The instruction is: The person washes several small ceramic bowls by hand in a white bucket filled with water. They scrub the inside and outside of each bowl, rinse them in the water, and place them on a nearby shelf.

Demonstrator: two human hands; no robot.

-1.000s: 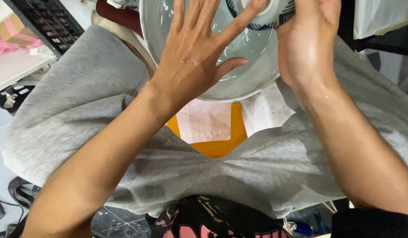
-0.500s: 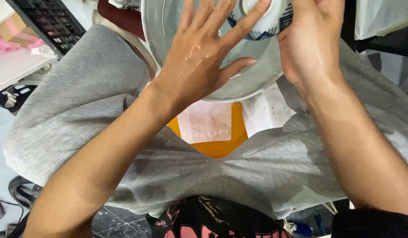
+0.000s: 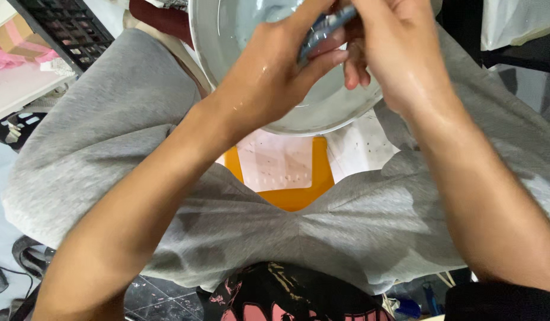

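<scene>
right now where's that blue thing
Top centre of the head view, the blue thing is pinched between left hand and right hand, over the basin.

At the top of the frame, both wet hands, left hand and right hand, pinch a small blue object over a pale basin.

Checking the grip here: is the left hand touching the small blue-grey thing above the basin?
Touching. The head view shows the left hand with fingers pinched on the blue-grey thing, over the pale basin.
</scene>
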